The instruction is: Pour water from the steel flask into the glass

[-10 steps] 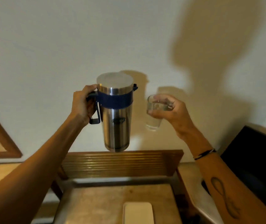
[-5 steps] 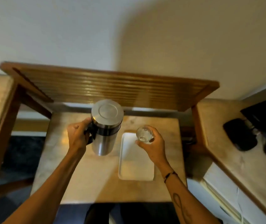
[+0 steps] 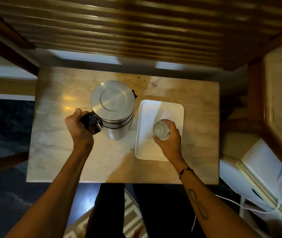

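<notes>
The steel flask (image 3: 113, 103) stands upright with its round lid on, seen from above near the middle of the small marble-topped table (image 3: 59, 152). My left hand (image 3: 78, 129) grips its black handle on the left side. To the right, my right hand (image 3: 169, 141) holds a small clear glass (image 3: 160, 130) over the white rectangular tray (image 3: 155, 110). I cannot tell whether the glass touches the tray or whether there is water in it.
A slatted wooden shelf (image 3: 136, 26) overhangs the table's far edge. A wooden counter (image 3: 281, 93) and white appliance (image 3: 265, 177) with a cable lie to the right. Dark floor and a patterned rug (image 3: 130, 219) lie below.
The view has tilted from the wall down to the tabletop. Both hands have come down from chest height, and the flask and glass are now low over the table and tray.
</notes>
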Motion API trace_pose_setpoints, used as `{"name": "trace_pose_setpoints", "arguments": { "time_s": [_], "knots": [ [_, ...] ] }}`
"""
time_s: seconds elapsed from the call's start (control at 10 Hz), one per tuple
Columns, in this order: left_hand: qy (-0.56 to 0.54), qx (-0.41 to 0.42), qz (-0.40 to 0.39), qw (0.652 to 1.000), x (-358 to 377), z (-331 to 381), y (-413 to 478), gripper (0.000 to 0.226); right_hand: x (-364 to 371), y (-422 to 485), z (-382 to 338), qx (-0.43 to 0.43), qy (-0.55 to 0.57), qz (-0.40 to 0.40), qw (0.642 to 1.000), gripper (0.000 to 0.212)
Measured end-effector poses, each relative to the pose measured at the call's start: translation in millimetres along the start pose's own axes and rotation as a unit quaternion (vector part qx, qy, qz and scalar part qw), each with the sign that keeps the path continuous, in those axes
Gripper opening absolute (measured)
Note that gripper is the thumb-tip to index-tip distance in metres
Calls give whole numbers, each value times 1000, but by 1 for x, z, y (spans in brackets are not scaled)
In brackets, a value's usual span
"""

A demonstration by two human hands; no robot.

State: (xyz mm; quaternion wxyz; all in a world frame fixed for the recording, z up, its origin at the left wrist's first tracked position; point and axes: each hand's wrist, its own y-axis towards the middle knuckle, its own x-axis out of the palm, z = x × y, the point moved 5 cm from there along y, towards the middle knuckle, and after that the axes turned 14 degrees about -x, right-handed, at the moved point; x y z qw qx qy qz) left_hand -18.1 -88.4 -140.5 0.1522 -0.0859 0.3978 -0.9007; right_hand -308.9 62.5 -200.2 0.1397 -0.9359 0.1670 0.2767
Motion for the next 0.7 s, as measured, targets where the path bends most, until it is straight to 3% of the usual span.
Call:
{"name": "trace_pose_setpoints", "arguments": {
  "time_s": [0.2,0.3,0.4,0.6,0.7],
  "knots": [
    [82,36,-21,996,-13,0,-4,36,-1,-1,-1,23,-2,-11,1000,80],
    [132,79,-21,988,-23,1,-5,46,-2,-2,-4,29,-8,-27,999,84],
    [210,132,-42,968,-34,4,-14,33,-4,-4,-19,51,-30,-64,996,107],
    [316,137,-51,937,-41,-1,-10,35,-26,-3,-70,25,-63,-58,996,113],
    [301,106,-47,947,-43,8,-20,37,-43,-5,-106,-7,-95,-62,993,111]
  ]
}}
